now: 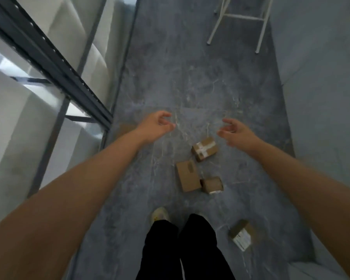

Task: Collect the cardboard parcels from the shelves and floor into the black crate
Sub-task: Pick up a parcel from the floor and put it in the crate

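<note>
Four cardboard parcels (pixel 204 148) (pixel 188 175) (pixel 212 184) (pixel 241 235) on floor (pixel 170 77), two hands (pixel 157 126) (pixel 237 134) outstretched, loosely curled

The grey floor (pixel 170 77) bears a taped parcel (pixel 204 148), flat parcel (pixel 188 175) (just beside a small parcel (pixel 212 184)) and labelled parcel (pixel 241 235).

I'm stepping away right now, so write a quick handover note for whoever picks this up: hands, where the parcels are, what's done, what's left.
Left hand: empty, fingers loosely curled, over the floor.
Right hand: empty, likewise.
Parcels: four on the floor, none held: taped parcel nearest the hands, flat parcel and small parcel close together, labelled parcel beside the right leg.
Black crate: not in view.
Done: cannot tell.
To do: all four floor parcels.
</note>
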Demonstrator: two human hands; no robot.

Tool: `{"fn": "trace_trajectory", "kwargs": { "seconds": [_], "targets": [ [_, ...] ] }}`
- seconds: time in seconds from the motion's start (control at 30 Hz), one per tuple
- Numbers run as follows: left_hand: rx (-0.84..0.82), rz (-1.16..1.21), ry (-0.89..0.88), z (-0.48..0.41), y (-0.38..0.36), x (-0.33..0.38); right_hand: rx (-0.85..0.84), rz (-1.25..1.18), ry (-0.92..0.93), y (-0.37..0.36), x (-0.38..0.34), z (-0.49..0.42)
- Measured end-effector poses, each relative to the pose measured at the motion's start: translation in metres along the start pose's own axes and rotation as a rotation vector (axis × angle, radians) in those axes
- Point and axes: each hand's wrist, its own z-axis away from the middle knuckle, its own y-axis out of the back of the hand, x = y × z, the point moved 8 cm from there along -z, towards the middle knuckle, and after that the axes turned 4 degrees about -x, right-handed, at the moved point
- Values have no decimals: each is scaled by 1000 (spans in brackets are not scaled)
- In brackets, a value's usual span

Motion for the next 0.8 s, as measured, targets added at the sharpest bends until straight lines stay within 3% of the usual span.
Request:
{"fn": "trace_trajectory", "kwargs": {
  "seconds": [0.4, 0.57, 0.8],
  "targets": [
    [-211, -75, 189, -208, -251, -329, -153, -14, -283, -179, 344, -235],
    [-325, 193, 495, -248, -314, -414, -169, -118, -337, -228, 401, -293],
    [-110, 435, 384, -259, -333, -419, -169, -184, -399, -250, 415, -295]
  ]
}}
